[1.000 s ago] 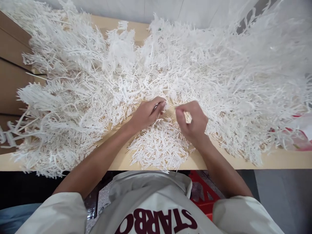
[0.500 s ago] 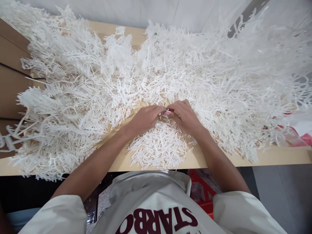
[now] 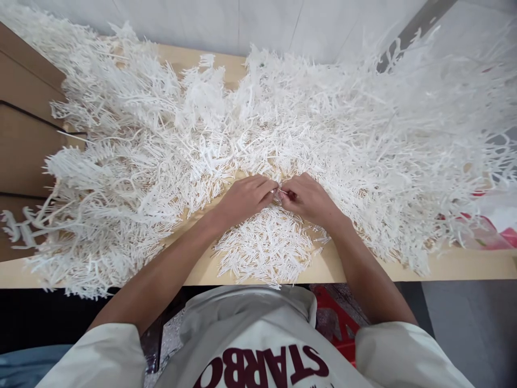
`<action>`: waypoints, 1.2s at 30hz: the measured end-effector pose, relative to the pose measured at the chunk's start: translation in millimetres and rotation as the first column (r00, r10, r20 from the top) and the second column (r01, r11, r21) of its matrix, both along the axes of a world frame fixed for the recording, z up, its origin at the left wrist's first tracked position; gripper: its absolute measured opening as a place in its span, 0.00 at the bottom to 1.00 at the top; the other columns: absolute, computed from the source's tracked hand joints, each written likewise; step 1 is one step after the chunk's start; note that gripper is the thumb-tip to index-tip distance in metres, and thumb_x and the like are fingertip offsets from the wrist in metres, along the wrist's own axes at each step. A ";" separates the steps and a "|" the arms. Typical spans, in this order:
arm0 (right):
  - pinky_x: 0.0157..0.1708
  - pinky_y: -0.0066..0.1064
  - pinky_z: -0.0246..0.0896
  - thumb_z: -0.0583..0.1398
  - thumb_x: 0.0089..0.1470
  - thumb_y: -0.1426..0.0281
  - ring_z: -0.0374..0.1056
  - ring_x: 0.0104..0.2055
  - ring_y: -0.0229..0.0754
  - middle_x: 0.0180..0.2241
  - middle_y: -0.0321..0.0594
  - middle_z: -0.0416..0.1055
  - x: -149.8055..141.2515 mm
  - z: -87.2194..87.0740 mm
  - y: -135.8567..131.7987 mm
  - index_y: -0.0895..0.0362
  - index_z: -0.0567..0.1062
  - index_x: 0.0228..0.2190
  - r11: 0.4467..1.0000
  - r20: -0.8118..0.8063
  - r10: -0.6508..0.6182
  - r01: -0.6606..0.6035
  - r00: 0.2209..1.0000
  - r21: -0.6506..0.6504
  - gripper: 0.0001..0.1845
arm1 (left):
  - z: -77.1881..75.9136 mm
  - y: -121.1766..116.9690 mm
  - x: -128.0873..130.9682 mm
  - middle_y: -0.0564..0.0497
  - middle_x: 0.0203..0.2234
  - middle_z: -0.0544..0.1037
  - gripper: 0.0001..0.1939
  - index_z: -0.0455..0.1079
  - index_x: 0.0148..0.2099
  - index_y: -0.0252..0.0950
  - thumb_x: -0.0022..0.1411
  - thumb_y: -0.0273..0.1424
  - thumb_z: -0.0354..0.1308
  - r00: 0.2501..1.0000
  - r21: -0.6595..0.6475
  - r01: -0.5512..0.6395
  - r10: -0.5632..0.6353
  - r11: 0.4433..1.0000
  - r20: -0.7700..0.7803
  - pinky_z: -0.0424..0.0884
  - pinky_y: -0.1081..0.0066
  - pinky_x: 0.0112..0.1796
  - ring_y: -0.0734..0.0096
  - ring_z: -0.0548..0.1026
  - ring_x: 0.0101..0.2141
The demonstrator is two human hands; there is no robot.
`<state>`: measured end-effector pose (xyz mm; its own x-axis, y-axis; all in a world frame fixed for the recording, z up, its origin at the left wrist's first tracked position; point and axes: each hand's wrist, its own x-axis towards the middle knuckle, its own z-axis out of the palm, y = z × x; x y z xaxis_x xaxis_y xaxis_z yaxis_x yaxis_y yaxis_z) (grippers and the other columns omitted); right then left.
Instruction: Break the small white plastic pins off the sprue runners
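Observation:
My left hand (image 3: 251, 197) and my right hand (image 3: 307, 198) meet over the middle of the table, fingertips almost touching. Both are closed in a pinch on a small white plastic piece (image 3: 279, 192), mostly covered by the fingers. Just below them lies a low heap of short, thin white plastic sticks (image 3: 264, 245). Beyond my hands, a large pile of white branching plastic pieces (image 3: 355, 129) spreads to the right, and another mass of them (image 3: 117, 178) covers the left side.
The tan tabletop (image 3: 331, 264) shows along its front edge. A cardboard box (image 3: 26, 134) stands at the left. Grey wall panels (image 3: 266, 24) rise behind. A pink and clear plastic bag (image 3: 484, 231) lies at the right edge, and a red plastic stool (image 3: 339, 323) is under the table.
My fingers have shifted around the small piece, and the right hand has turned and curled in more. The pinkish spot between the hands is now less visible. The view has tilted slightly.

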<state>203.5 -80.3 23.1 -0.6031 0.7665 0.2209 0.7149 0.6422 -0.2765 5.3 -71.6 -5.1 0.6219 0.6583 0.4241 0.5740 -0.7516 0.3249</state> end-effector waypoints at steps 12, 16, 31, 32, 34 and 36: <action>0.37 0.31 0.59 0.54 0.57 0.70 0.60 0.25 0.31 0.21 0.27 0.69 -17.5 19.5 -28.4 0.53 0.70 0.25 0.900 -0.386 0.274 -0.376 0.881 -0.219 0.10 | 5.5 8.5 -4.6 0.56 0.24 0.76 0.14 0.69 0.41 0.36 0.68 0.38 0.46 0.932 -0.338 -0.095 0.203 0.936 0.301 0.64 0.78 0.26 0.82 0.70 0.22; 0.37 0.33 0.61 0.54 0.59 0.62 0.67 0.34 0.36 0.31 0.35 0.74 -10.5 9.0 -13.0 0.52 0.74 0.34 0.955 -0.438 -0.298 0.265 0.848 -0.135 0.11 | 10.1 5.6 -3.7 0.54 0.28 0.77 0.14 0.68 0.42 0.36 0.69 0.38 0.44 0.950 -0.357 0.014 0.099 0.934 0.297 0.66 0.77 0.31 0.81 0.73 0.28; 0.34 0.30 0.56 0.52 0.60 0.57 0.63 0.30 0.36 0.28 0.35 0.69 -9.6 0.2 -6.6 0.54 0.70 0.35 0.978 -0.123 -0.154 0.133 0.980 -0.164 0.15 | 11.8 4.4 -5.6 0.52 0.32 0.75 0.15 0.66 0.44 0.38 0.69 0.39 0.42 0.983 -0.413 0.066 0.011 0.908 0.182 0.67 0.73 0.32 0.77 0.72 0.30; 0.35 0.31 0.57 0.52 0.60 0.57 0.65 0.31 0.36 0.30 0.36 0.70 -8.7 -0.2 -6.1 0.54 0.70 0.37 0.977 -0.129 -0.167 0.147 0.978 -0.153 0.14 | 11.7 4.5 -5.6 0.52 0.33 0.76 0.14 0.66 0.45 0.38 0.67 0.41 0.45 0.983 -0.418 0.080 -0.002 0.905 0.184 0.67 0.73 0.33 0.77 0.72 0.31; 0.37 0.32 0.59 0.53 0.60 0.58 0.67 0.34 0.38 0.33 0.37 0.72 -6.8 -1.7 -5.0 0.54 0.70 0.41 0.982 -0.141 -0.166 0.151 0.976 -0.114 0.15 | 11.0 4.8 -5.1 0.52 0.34 0.76 0.16 0.65 0.47 0.38 0.63 0.43 0.53 0.983 -0.420 0.100 -0.023 0.902 0.184 0.68 0.74 0.33 0.77 0.73 0.31; 0.38 0.32 0.60 0.53 0.60 0.59 0.67 0.36 0.39 0.35 0.38 0.73 -4.7 -4.2 -3.8 0.53 0.71 0.42 0.989 -0.156 -0.147 0.140 0.977 -0.056 0.14 | 10.2 4.9 -4.1 0.52 0.34 0.77 0.15 0.65 0.47 0.38 0.62 0.41 0.54 0.983 -0.410 0.099 -0.024 0.907 0.184 0.68 0.74 0.33 0.76 0.73 0.32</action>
